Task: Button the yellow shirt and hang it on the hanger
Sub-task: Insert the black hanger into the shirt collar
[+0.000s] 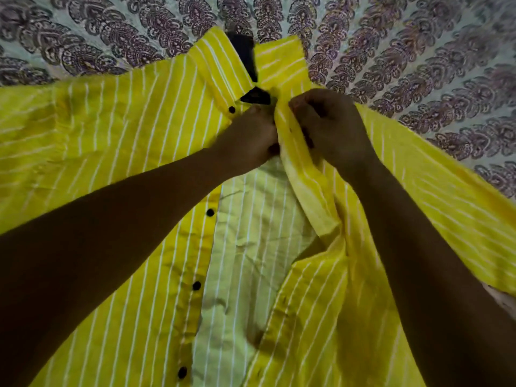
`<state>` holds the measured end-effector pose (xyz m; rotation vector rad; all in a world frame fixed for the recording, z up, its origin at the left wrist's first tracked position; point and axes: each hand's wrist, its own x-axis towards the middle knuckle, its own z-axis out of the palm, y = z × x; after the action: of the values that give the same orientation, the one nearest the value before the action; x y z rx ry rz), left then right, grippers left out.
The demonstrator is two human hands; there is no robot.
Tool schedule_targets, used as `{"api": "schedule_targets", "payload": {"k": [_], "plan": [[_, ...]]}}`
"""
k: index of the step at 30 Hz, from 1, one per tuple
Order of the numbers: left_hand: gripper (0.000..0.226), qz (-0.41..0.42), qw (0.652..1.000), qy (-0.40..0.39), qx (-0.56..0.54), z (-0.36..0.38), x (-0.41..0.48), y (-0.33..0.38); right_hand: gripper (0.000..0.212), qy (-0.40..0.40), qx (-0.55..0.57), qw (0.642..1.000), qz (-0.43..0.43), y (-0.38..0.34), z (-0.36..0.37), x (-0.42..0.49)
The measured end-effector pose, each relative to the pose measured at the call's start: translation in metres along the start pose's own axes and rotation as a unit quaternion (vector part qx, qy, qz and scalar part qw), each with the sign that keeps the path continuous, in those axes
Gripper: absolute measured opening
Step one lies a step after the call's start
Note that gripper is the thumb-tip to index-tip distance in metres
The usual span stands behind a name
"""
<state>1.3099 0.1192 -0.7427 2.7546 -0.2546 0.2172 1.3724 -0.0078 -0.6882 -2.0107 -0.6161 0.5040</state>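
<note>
1. Near: yellow shirt (pixel 111 275) is lying open on patterned sheet (pixel 418 65), lower buttons (pixel 196 285) undone.
2. Mid: left hand (pixel 251 135) is gripping the button edge; right hand (pixel 326 127) is pinching the bunched opposite edge.
3. Far, by collar (pixel 279 60): that bunching is likely risking a skipped buttonhole.

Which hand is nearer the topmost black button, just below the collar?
Left. The left hand grips the yellow shirt just beside the topmost button; the right hand grips the opposite front edge, farther across the opening.
</note>
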Motion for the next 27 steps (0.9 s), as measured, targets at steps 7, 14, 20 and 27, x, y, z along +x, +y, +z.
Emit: {"api": "schedule_targets", "payload": {"k": [7, 14, 20, 27], "plan": [[0.015, 0.004, 0.983, 0.112, 0.147, 0.007, -0.025, -0.016, 0.045, 0.16, -0.307, 0.933, -0.093, 0.037, -0.025, -0.012], [0.027, -0.061, 0.988, 0.03, 0.139, 0.002, 0.011, 0.015, 0.072, 0.019, -0.528, 0.848, -0.037, 0.062, 0.0, -0.023], [0.026, -0.109, 0.973, 0.098, 0.179, 0.01, -0.002, 0.014, 0.079, -0.012, -0.544, 0.837, -0.056, 0.064, 0.002, -0.015], [0.051, -0.3, 0.939, 0.048, 0.159, 0.02, -0.031, 0.011, 0.081, -0.003, -0.514, 0.853, -0.093, 0.059, 0.027, -0.017]]}}
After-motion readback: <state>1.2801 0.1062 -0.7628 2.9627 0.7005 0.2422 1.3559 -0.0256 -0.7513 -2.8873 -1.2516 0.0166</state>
